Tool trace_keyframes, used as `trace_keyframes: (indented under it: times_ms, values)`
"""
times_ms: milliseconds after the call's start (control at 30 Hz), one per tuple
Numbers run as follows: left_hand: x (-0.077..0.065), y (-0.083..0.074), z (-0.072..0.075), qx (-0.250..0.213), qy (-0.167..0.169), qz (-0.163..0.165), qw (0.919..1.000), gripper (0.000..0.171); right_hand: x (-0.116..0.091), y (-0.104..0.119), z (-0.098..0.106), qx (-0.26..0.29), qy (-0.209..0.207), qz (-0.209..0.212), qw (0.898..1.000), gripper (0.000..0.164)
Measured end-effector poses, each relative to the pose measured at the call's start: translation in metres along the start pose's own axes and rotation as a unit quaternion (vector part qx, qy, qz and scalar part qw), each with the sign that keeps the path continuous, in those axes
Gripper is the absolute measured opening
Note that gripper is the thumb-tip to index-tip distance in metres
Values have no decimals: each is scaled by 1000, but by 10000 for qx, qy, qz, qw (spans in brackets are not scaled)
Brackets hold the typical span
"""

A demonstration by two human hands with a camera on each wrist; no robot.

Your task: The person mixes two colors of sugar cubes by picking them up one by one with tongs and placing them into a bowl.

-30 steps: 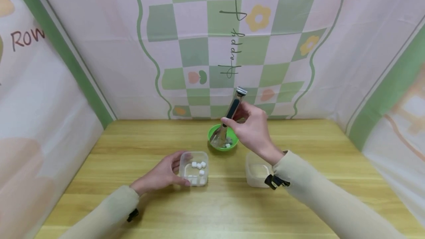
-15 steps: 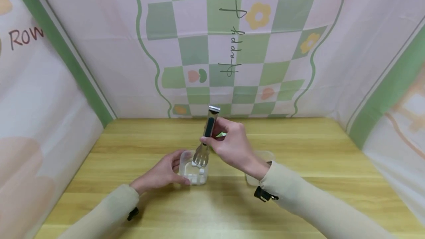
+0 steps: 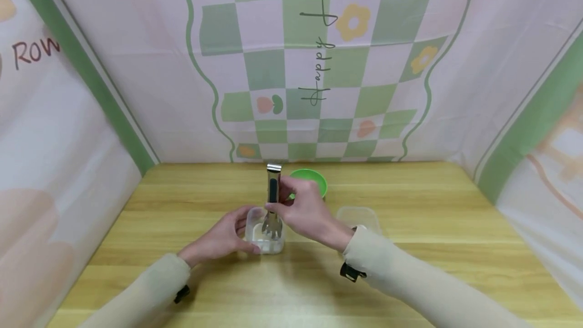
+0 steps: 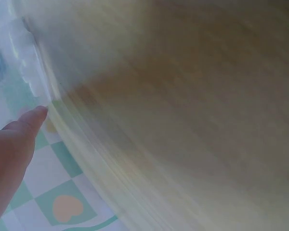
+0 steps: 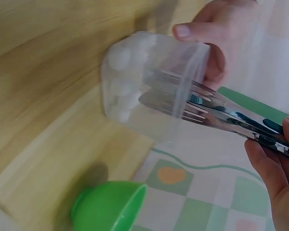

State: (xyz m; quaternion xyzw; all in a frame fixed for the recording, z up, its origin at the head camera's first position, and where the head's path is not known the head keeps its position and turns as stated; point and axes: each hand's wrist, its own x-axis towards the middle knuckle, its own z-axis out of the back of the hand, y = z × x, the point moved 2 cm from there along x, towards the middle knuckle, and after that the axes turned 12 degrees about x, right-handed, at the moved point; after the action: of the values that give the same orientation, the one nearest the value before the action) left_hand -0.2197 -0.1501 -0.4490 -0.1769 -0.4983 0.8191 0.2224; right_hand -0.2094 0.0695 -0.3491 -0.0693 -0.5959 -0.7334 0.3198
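Observation:
My left hand point(image 3: 220, 239) holds a clear square plastic container point(image 3: 279, 250) on the table, thumb at its near left side and fingers behind. Small white cubes point(image 5: 119, 58) lie along the container's bottom. Between thumb and fingers, my right hand point(image 3: 309, 211) grips metal serving tongs point(image 3: 273, 189) with dark handle inlays. The slotted tong ends point(image 5: 183, 103) reach down inside the container, slightly apart, above the cubes in the right wrist view. In the left wrist view, the left thumb point(image 4: 31, 120) touches the container's edge.
A green bowl point(image 3: 314, 178) stands behind the right hand, partly covered by it. Another clear container point(image 3: 360, 215) is to the right, partly hidden by the right forearm. Patterned cloth point(image 3: 264, 70) hangs along the wooden table's point(image 3: 191, 186) back edge.
My right hand has carried the tongs from the green bowl, left and nearer, down into the container. The left hand has stayed on the container.

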Motion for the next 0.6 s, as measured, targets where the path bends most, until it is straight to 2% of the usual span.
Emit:
trace_keyframes:
  times_ms: [333, 600]
  values:
    - [1, 1, 0, -40, 14, -28, 10000, 99, -4, -17, -7, -379, 130, -128, 9991, 22]
    - [1, 2, 0, -101, 44, -106, 9999, 97, -4, -22, -10, -405, 19, 66, 9992, 22]
